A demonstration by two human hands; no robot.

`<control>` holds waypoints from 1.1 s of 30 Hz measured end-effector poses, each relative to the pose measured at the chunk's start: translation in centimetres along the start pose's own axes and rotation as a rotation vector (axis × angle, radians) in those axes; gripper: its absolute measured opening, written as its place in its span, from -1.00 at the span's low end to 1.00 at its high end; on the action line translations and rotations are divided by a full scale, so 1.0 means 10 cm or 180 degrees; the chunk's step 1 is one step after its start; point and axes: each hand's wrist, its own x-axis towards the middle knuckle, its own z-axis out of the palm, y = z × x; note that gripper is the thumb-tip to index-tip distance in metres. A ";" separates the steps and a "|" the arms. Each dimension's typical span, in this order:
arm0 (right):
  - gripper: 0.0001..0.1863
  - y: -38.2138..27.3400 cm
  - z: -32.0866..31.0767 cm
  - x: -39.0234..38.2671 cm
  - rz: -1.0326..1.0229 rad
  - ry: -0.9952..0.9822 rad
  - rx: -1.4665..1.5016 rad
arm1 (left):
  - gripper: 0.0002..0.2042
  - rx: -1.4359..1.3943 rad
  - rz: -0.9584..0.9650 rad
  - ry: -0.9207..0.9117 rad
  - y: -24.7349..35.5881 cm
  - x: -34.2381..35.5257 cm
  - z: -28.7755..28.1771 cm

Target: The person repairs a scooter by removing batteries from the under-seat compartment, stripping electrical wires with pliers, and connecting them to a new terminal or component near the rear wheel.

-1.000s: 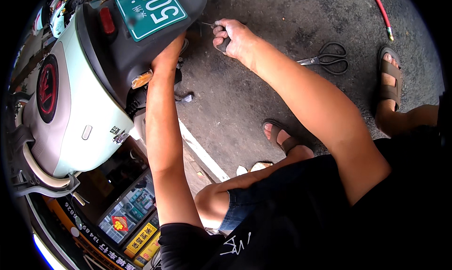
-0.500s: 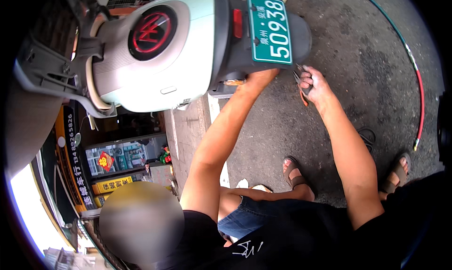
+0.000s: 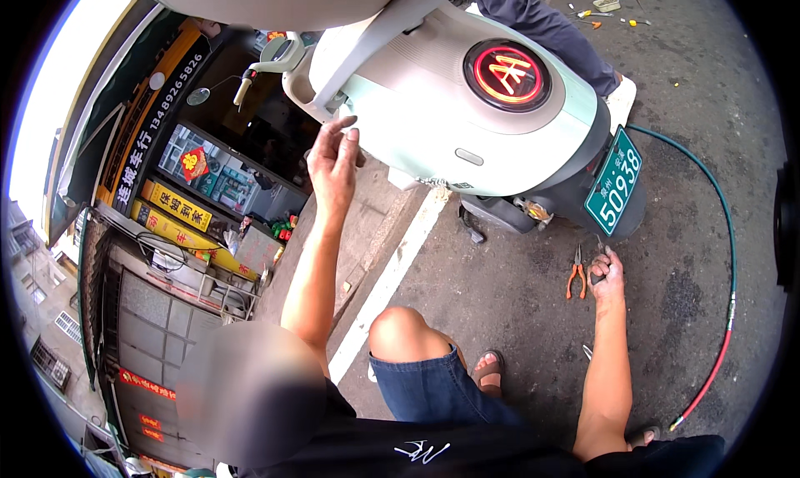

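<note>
A pale green and beige scooter (image 3: 400, 120) fills the upper middle, with a green licence plate (image 3: 615, 182) on its dark rear fender. My left hand (image 3: 335, 168) is raised in front of the scooter's side panel, its fingers apart and darkly smudged, holding nothing. Low behind the rear fender, my right hand (image 3: 608, 275) is closed round a small dark-handled tool (image 3: 597, 279). A thin metal tip sticks up from that fist; the tool's exact kind is hidden by my fingers. Pliers (image 3: 577, 273) with orange handles lie on the ground just left of my right hand.
A green and red air hose (image 3: 723, 195) curves along the right. Behind the scooter stands another person's leg (image 3: 550, 32) in dark trousers. Scattered tools (image 3: 596, 14) and a small tray (image 3: 607, 5) lie at the far right. Shopfronts (image 3: 192, 178) line the left.
My left hand has come out from beneath the rear fender and risen to the left. My right hand still grips its tool, now apart from the pliers. The view has swung, showing more shopfront.
</note>
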 end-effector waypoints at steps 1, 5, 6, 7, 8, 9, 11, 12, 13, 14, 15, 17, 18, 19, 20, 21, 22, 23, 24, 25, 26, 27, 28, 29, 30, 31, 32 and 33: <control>-0.69 0.01 0.02 -0.02 0.0034 0.0064 -0.0046 | -0.71 0.0141 0.0072 0.0494 -0.27 0.28 -0.33; -0.69 0.01 0.05 0.04 0.0092 0.0100 -0.0127 | -0.76 0.1397 -0.1785 0.0794 -1.27 1.39 -1.68; -0.69 0.07 0.05 0.03 0.0163 0.0097 -0.0089 | -0.79 0.1828 -0.2447 0.0656 -1.39 1.64 -2.13; -0.70 0.05 0.07 0.07 0.0205 0.0040 -0.0095 | -0.83 0.2250 -0.3033 0.0553 -1.45 1.78 -2.40; -0.70 -0.01 0.03 0.07 0.0157 0.0034 -0.0127 | -0.87 0.1971 -0.2805 0.0700 -1.54 1.74 -2.39; -0.70 -0.10 0.00 0.08 0.0121 0.0024 -0.0149 | -0.87 0.1708 -0.2574 0.0856 -1.59 1.70 -2.38; -0.70 0.04 0.02 0.03 0.0076 0.0141 -0.0179 | -0.85 0.1659 -0.2934 0.0718 -1.67 1.65 -2.46; -0.69 0.14 0.01 0.00 0.0100 0.0164 -0.0167 | -0.85 0.1690 -0.2970 0.0754 -1.68 1.60 -2.50; -0.68 0.11 0.05 -0.02 0.0067 0.0161 -0.0206 | -0.86 0.1639 -0.3009 0.0804 -1.66 1.53 -2.46; -0.67 0.13 0.05 -0.02 0.0117 0.0174 -0.0167 | -0.86 0.1578 -0.2980 0.0729 -1.63 1.47 -2.44; -0.66 0.21 0.01 0.01 0.0184 0.0193 -0.0113 | -0.85 0.1582 -0.2816 0.0702 -1.56 1.46 -2.42; -0.63 0.24 -0.05 0.04 0.0241 0.0244 -0.0059 | -0.77 0.1563 -0.2497 0.0610 -1.34 1.45 -2.21; -0.63 0.26 -0.09 0.07 0.0248 0.0277 -0.0028 | -0.68 0.1394 -0.2148 0.0544 -1.19 1.47 -2.02; -0.62 0.16 -0.09 0.09 0.0190 0.0308 0.0013 | -0.57 0.1164 -0.1783 0.0445 -0.97 1.49 -1.71; -0.62 0.20 -0.01 0.03 0.0172 0.0355 -0.0091 | -0.53 0.1332 -0.1168 0.0230 -0.73 1.54 -1.55; -0.66 0.15 -0.01 0.03 0.0084 0.0189 -0.0057 | -0.49 0.1379 -0.0535 -0.0099 -0.50 1.59 -1.26; -0.68 -0.06 -0.03 0.08 -0.0109 0.0106 -0.0140 | -0.54 0.1436 0.0172 -0.0294 -0.20 1.53 -0.97; -0.72 -0.06 0.05 0.02 -0.0218 0.0061 -0.0122 | -0.58 0.1468 0.0515 -0.0366 0.13 1.32 -0.79; -0.75 -0.07 0.18 0.00 -0.0292 -0.0119 -0.0163 | -0.59 0.1247 0.0979 -0.0438 0.27 1.24 -0.84; -0.78 0.02 0.42 -0.09 -0.0358 -0.0206 -0.0205 | -0.54 0.1835 0.1373 -0.0600 0.79 1.13 -0.90; -0.79 -0.03 0.41 -0.01 -0.0261 -0.0376 -0.0058 | -0.50 0.1456 0.1095 -0.0715 1.08 1.00 -0.75; -0.79 0.06 0.28 0.08 -0.0263 -0.0285 -0.0088 | -0.43 0.1684 0.1154 -0.1063 0.89 0.99 -0.67; -0.79 0.14 0.17 0.18 -0.0274 -0.0065 -0.0078 | -0.42 0.1551 0.1042 -0.1283 0.82 0.97 -0.46; -0.80 0.14 0.08 0.22 -0.0231 -0.0053 -0.0051 | -0.40 0.1424 0.0958 -0.1417 0.83 0.99 -0.26; -0.82 0.12 0.01 0.22 -0.0151 -0.0127 0.0053 | -0.40 0.1605 0.0867 -0.1408 0.86 1.07 -0.11; -0.83 0.15 0.03 0.17 -0.0172 -0.0107 0.0078 | -0.40 0.1829 0.0782 -0.1349 0.92 1.18 -0.07; -0.83 0.14 0.04 0.11 -0.0254 -0.0097 0.0048 | -0.41 0.1792 0.0879 -0.1427 0.93 1.30 -0.06; -0.83 0.12 0.05 0.06 -0.0326 -0.0080 0.0004 | -0.41 0.1658 0.0716 -0.1287 0.91 1.39 -0.06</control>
